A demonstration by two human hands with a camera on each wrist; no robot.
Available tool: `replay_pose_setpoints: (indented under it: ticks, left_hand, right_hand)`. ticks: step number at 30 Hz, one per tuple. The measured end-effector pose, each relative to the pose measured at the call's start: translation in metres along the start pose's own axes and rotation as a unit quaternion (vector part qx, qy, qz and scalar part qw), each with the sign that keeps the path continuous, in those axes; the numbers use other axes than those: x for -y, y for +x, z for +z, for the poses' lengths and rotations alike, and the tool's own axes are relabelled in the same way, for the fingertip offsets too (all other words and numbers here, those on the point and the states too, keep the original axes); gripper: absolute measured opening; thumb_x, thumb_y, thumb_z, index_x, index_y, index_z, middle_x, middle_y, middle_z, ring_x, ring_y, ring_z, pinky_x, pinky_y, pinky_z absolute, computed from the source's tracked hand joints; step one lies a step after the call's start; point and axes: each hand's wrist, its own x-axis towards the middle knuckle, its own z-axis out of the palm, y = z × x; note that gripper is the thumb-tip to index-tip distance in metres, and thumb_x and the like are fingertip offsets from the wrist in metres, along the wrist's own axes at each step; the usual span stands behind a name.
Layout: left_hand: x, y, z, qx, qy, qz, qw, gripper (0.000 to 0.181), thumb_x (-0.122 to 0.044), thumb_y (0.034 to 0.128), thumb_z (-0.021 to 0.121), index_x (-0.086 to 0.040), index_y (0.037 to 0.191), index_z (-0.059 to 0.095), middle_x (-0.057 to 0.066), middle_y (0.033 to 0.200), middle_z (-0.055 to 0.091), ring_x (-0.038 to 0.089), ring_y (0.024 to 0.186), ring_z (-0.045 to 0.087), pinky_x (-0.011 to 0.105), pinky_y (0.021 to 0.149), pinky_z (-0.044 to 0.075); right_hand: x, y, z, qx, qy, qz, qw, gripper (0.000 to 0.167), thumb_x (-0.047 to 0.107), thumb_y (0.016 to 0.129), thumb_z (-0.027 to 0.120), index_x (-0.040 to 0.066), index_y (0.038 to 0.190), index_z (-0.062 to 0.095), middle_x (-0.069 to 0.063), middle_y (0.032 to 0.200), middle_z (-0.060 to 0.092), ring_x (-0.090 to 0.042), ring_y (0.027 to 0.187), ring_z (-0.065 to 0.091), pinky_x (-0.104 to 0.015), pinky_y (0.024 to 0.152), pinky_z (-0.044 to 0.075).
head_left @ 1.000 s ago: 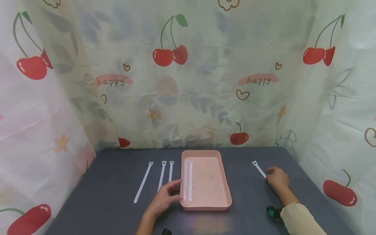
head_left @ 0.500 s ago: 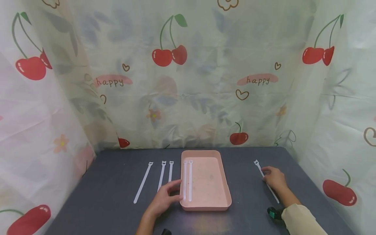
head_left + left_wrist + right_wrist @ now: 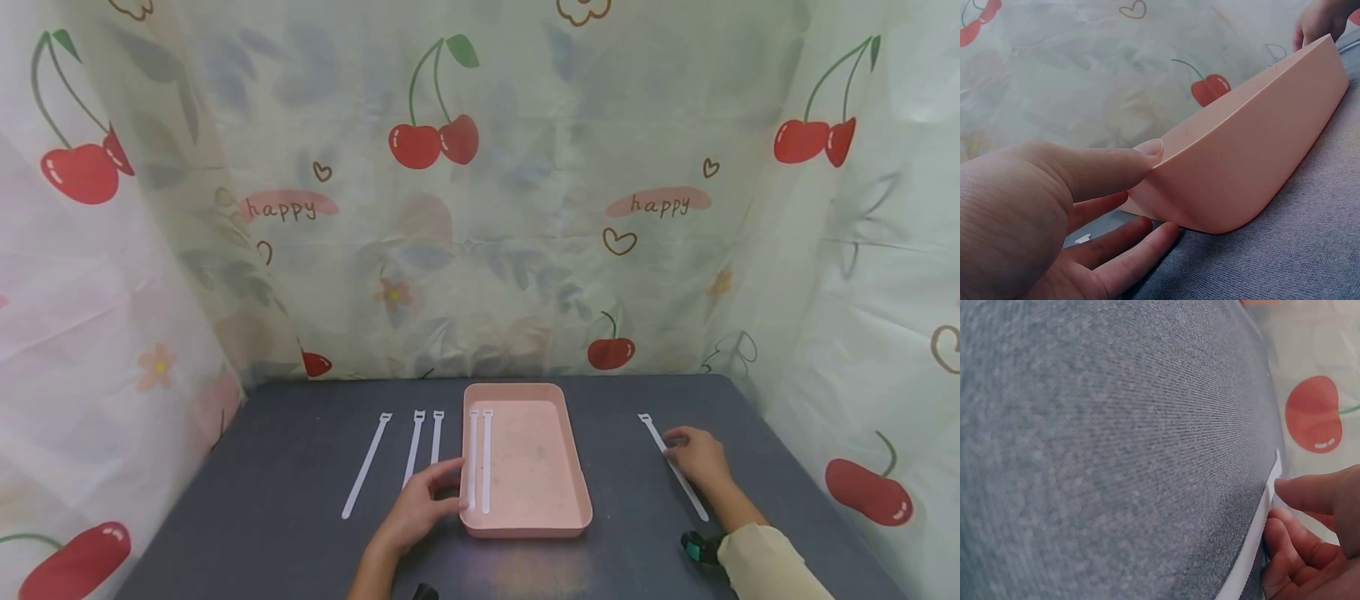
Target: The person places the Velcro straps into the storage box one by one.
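Note:
My left hand [image 3: 414, 510] lies against the left wall of the pink tray [image 3: 532, 531]. In the left wrist view the thumb of that hand [image 3: 1079, 206] rests on the rim of the tray [image 3: 1235, 169], its other fingers fairly straight along the outside. Right of the tray, my right hand [image 3: 701, 458] pinches a white strap [image 3: 686, 487] near its middle; the slotted head points away and the tail slants back toward me. The right wrist view shows thumb and curled fingers of the hand [image 3: 1310, 531] at the strap [image 3: 1249, 550]. Two white straps [image 3: 487, 467] lie lengthwise along the tray's left side.
Left of the tray, a white strap [image 3: 367, 467] lies slanted, with two more straps [image 3: 414, 442] [image 3: 437, 437] beside it, their lower parts partly behind my left hand. A cherry-patterned curtain [image 3: 510, 250] encloses the dark table [image 3: 285, 500] at the back and sides.
The right-hand strap has come out from under my right hand, its tail now showing, and its head has swung slightly left. My right hand has shifted a little left. The left hand stays put.

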Motion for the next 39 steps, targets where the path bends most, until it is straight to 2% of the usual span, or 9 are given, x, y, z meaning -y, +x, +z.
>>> replay_pose_setpoints:
  ticks: [9,15,17,19,24,29,35,39]
  left_hand:
    - [0.000,0.000,0.000,0.003,0.002,0.002,1.0000,0.062,-0.001,0.0797,0.075,0.004,0.137,0.051,0.024,0.137,0.050,0.038,0.118,0.054,0.046,0.094,0.046]
    - [0.001,0.000,-0.001,0.001,0.003,-0.001,1.0000,0.062,-0.002,0.0801,0.075,0.003,0.137,0.052,0.024,0.137,0.051,0.039,0.118,0.054,0.050,0.095,0.045]
    - [0.001,0.000,0.000,0.001,0.001,0.000,1.0000,0.062,-0.002,0.0801,0.075,0.003,0.137,0.052,0.024,0.137,0.051,0.039,0.119,0.054,0.050,0.095,0.045]
    - [0.000,0.000,0.000,0.002,-0.003,0.001,1.0000,0.062,-0.002,0.0800,0.075,0.003,0.137,0.052,0.024,0.137,0.050,0.039,0.119,0.054,0.050,0.095,0.045]
    - [-0.001,0.000,0.000,0.001,-0.009,0.000,1.0000,0.062,-0.001,0.0799,0.075,0.003,0.137,0.051,0.024,0.137,0.050,0.039,0.119,0.054,0.049,0.096,0.045]
    - [-0.001,0.000,0.000,-0.001,-0.006,-0.002,1.0000,0.061,-0.001,0.0801,0.074,0.003,0.137,0.051,0.025,0.138,0.050,0.040,0.119,0.053,0.050,0.096,0.045]
    - [0.000,0.001,0.000,0.000,-0.004,-0.001,1.0000,0.061,-0.001,0.0797,0.075,0.004,0.136,0.052,0.025,0.137,0.050,0.040,0.119,0.053,0.050,0.096,0.045]
    - [0.000,0.001,0.000,0.001,-0.009,-0.002,1.0000,0.062,-0.002,0.0796,0.075,0.003,0.137,0.052,0.024,0.137,0.050,0.039,0.119,0.053,0.050,0.096,0.045]
  right_hand:
    - [0.009,-0.001,0.001,-0.002,-0.018,0.030,0.9994,0.029,0.002,0.078,0.070,-0.007,0.106,0.066,-0.029,0.107,0.063,-0.046,0.098,0.057,-0.056,0.080,0.044]
    - [0.013,0.000,0.004,0.008,-0.016,0.041,0.9990,0.031,0.000,0.078,0.068,-0.006,0.108,0.066,-0.030,0.112,0.061,-0.045,0.100,0.056,-0.056,0.081,0.044]
    - [0.013,-0.001,0.004,0.007,-0.011,0.031,0.9994,0.031,-0.002,0.078,0.066,-0.006,0.109,0.066,-0.030,0.111,0.062,-0.043,0.095,0.057,-0.054,0.078,0.045]
    - [0.013,-0.001,0.005,0.007,-0.003,0.016,0.9998,0.031,-0.003,0.078,0.065,-0.006,0.109,0.066,-0.027,0.103,0.064,-0.038,0.086,0.059,-0.049,0.072,0.047]
    - [0.013,0.000,0.007,0.013,0.020,-0.009,0.9997,0.035,-0.005,0.077,0.066,-0.007,0.112,0.065,-0.008,0.075,0.065,-0.021,0.065,0.057,-0.037,0.057,0.045]
    - [0.017,-0.001,0.007,0.031,0.043,-0.006,0.9986,0.034,-0.005,0.079,0.067,-0.005,0.112,0.066,-0.008,0.079,0.066,-0.022,0.069,0.060,-0.038,0.059,0.047]
    - [0.025,-0.005,0.007,0.051,0.069,-0.025,0.9960,0.026,-0.004,0.082,0.065,-0.002,0.108,0.070,-0.012,0.087,0.068,-0.027,0.079,0.063,-0.044,0.066,0.051]
    - [0.035,-0.007,0.007,0.053,0.086,-0.032,0.9944,0.024,-0.004,0.082,0.065,-0.003,0.106,0.070,-0.012,0.088,0.068,-0.024,0.079,0.061,-0.040,0.066,0.050]
